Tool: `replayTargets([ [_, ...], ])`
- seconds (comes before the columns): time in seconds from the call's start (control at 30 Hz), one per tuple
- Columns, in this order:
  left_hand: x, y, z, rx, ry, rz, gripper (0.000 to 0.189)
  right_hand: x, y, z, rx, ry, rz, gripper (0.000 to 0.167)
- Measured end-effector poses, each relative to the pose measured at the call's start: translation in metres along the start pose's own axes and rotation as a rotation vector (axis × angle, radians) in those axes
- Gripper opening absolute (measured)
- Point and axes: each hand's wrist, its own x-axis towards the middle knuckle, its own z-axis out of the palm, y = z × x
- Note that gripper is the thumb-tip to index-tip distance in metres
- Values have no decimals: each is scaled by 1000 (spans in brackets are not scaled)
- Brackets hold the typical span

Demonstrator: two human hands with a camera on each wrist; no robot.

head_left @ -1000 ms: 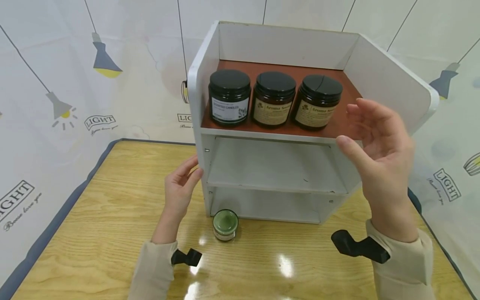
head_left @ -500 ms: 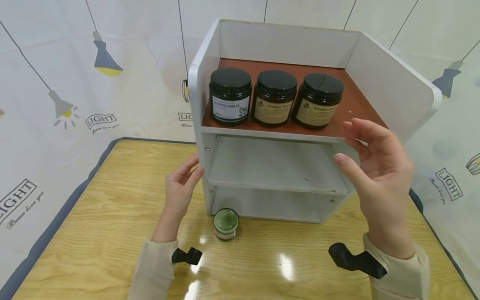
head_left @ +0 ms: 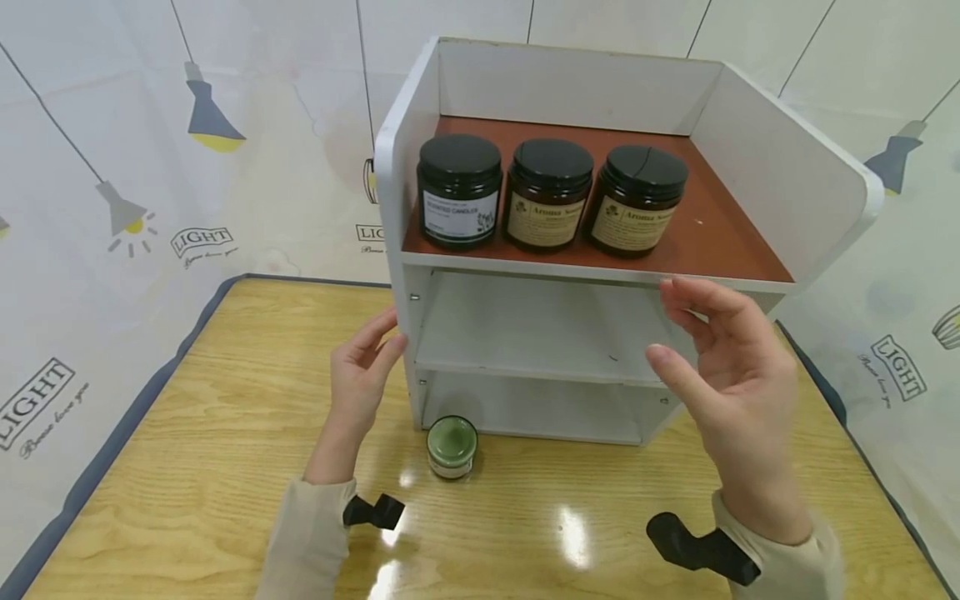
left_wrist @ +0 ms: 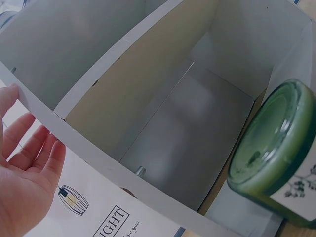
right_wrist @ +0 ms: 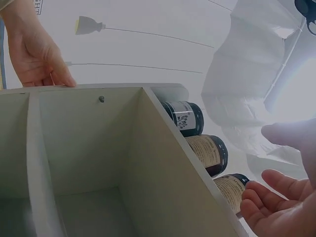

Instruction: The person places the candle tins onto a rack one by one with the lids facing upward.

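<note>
A white shelf unit (head_left: 555,330) stands on the wooden table. My left hand (head_left: 362,367) rests against its left side panel, thumb at the front edge and fingertips on the outer face. In front of the right side hovers my right hand (head_left: 738,375), fingers loosely bent, holding nothing. Along the brown top board sit a scented candle jar with a white label (head_left: 459,193), a middle jar with a tan label (head_left: 549,197) and a right jar with a tan label (head_left: 636,202), all black-lidded. On the table by the lower left corner is a green candle jar (head_left: 452,447).
A middle board (head_left: 555,342) divides the unit below the top. Raised white walls, such as the right one (head_left: 780,167), edge the top on three sides. A printed cloth (head_left: 285,125) hangs behind the wooden table (head_left: 225,467).
My right hand has come down and slightly left, from over the right of the top board to just below its front edge. The left hand and the jars have stayed in place.
</note>
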Motion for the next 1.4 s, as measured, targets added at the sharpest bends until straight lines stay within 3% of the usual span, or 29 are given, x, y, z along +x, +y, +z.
replayTargets([
  [0.2, 0, 0, 0, -10, -7, -3, 29, -13, 6, 1, -30, -60, 27, 46],
  [0.93, 0, 0, 0, 0, -2, -5, 29, -53, 39, 13, 21, -143, 80, 45],
  [1.4, 0, 0, 0, -1, 1, 4, 28, -72, 49, 21, -110, -210, 213, 45],
])
